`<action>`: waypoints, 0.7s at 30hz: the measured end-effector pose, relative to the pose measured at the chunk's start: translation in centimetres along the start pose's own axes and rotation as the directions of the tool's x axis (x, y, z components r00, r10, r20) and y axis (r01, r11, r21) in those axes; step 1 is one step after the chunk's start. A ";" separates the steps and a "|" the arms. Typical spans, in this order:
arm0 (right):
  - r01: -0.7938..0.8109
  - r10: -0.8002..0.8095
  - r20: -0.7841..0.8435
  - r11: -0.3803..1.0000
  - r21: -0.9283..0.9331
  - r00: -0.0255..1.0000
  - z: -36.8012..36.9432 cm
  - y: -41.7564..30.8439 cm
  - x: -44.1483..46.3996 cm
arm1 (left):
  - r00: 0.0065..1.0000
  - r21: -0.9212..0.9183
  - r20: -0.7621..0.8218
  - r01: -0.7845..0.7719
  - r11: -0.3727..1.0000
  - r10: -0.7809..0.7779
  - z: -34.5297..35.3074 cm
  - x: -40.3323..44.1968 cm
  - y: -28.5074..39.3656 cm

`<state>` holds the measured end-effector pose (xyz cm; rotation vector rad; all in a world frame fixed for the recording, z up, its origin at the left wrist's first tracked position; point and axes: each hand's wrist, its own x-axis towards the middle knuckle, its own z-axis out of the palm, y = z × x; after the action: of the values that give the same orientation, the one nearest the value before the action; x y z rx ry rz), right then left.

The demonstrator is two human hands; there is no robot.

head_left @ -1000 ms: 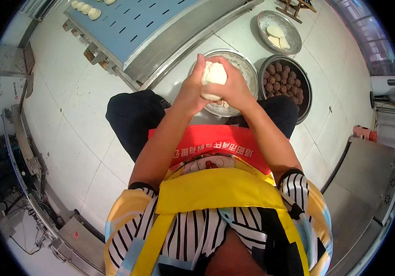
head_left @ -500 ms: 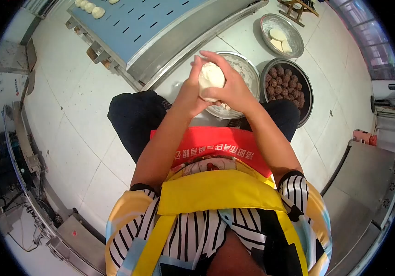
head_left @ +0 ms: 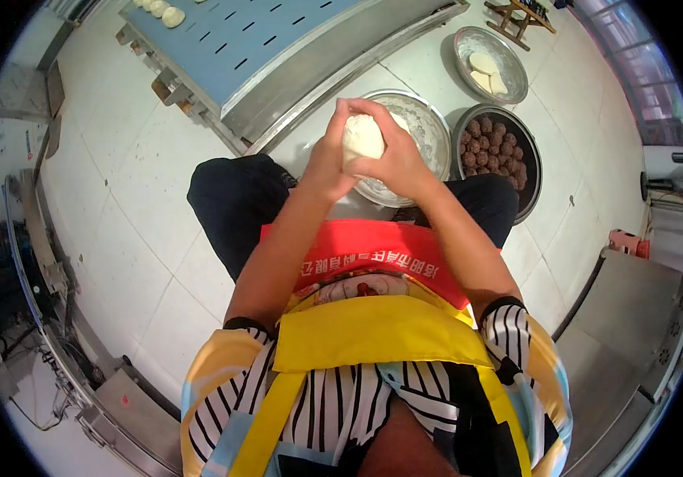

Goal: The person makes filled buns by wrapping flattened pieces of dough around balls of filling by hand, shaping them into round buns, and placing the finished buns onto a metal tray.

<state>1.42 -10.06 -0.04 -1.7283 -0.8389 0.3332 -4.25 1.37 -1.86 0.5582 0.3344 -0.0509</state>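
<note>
A rounded ball of pale dough sits between my two hands, raised over the near left side of a floured metal bowl. My left hand cups it from the left, fingers closed around its side. From the right, my right hand wraps it, with the thumb across its near face and the fingers over its far side. The fingertips of both hands come together beyond the dough. What lies inside or under the dough is hidden.
Right of the bowl stands a dark basin of brown filling balls. Behind it, a metal bowl holds a few flat dough pieces. A slotted blue-topped table carries several dough balls. A small wooden stool stands at the back right.
Both hands have closed more tightly over the dough, covering more of its lower part. They have shifted slightly toward me. The bowls stay in place on the floor.
</note>
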 end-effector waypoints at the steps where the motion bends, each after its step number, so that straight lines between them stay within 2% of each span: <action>1: 0.019 -0.023 0.045 0.995 0.094 0.999 0.0 -0.3 -0.1 | 1.000 0.013 -0.013 0.017 1.000 -0.017 -0.4 -0.1 -0.1; 3: -0.035 0.036 0.016 0.998 -0.043 0.999 0.6 0.4 0.3 | 0.999 0.041 -0.030 0.035 0.999 -0.034 -1.4 0.2 -0.4; 4: -0.060 0.061 0.001 0.992 -0.110 0.998 0.9 0.6 0.6 | 1.000 -0.045 0.012 0.018 0.999 -0.017 -1.6 0.5 -0.5; 7: -0.007 0.006 0.019 0.999 0.044 1.000 1.2 -0.5 0.9 | 0.999 -0.015 -0.027 -0.025 1.000 0.024 -1.9 -0.1 0.1; 10: -0.137 0.128 0.125 0.988 0.068 0.984 1.3 -0.9 1.4 | 0.998 0.066 -0.044 -0.041 0.997 0.044 -2.8 -0.1 0.3; 13: -0.060 0.061 0.005 0.993 -0.098 0.998 2.8 0.1 2.0 | 0.987 0.041 -0.152 -0.050 0.998 0.056 -2.3 -0.3 0.8; 15: -0.037 0.022 0.132 0.994 0.106 0.991 2.8 0.2 2.4 | 0.989 0.175 -0.112 -0.074 0.982 0.095 -2.8 -1.6 1.7; 16: -0.032 -0.008 0.190 0.978 0.208 0.982 2.9 0.2 2.6 | 0.990 0.167 -0.101 -0.078 0.983 0.095 -3.2 -1.7 1.8; 17: -0.062 0.037 0.177 0.989 0.134 0.984 3.4 0.1 2.7 | 0.991 0.158 -0.090 -0.081 0.984 0.096 -3.6 -1.8 1.9; 19: -0.109 0.111 0.142 0.994 -0.017 0.984 4.3 0.0 3.3 | 0.994 -0.011 -0.081 -0.074 0.997 0.073 -4.3 -1.0 1.9; 21: -0.057 0.058 0.125 0.998 -0.009 0.990 5.0 -0.4 3.4 | 0.994 0.032 -0.109 -0.023 0.999 0.027 -4.6 -1.8 2.6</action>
<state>0.67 -4.06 -0.65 -1.7526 -0.8820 0.4831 -7.00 5.96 -3.60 0.5971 0.4340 -0.0013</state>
